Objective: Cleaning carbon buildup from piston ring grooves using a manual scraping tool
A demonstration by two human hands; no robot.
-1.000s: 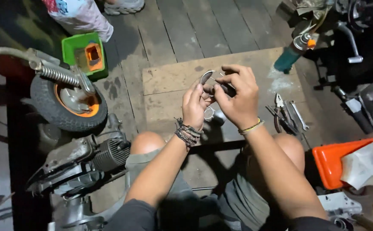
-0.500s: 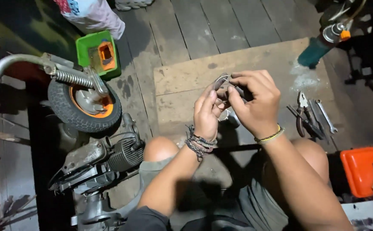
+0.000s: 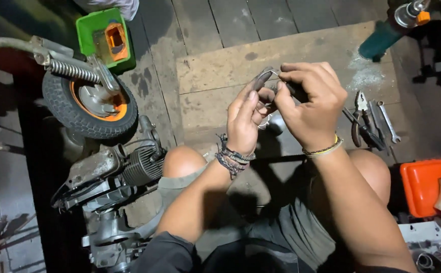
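Dim scene lit from above the person, brightest on the wooden board and both hands. Left edge and lower corners fall into deep shadow. Arms cast dark shadows near the knees. Focus sharp, slight graininess.

Curved part of dull grey metal, worn matt plywood board, rough rubber tyre, glossy orange plastic tray, bare steel pliers, finned cast-metal engine.

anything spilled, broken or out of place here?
White powdery smear on the wooden board beside the teal can looks like a spill. Pliers and wrenches lie loose. Both hands, left hand, right hand, grip a small metal part; no visible damage.
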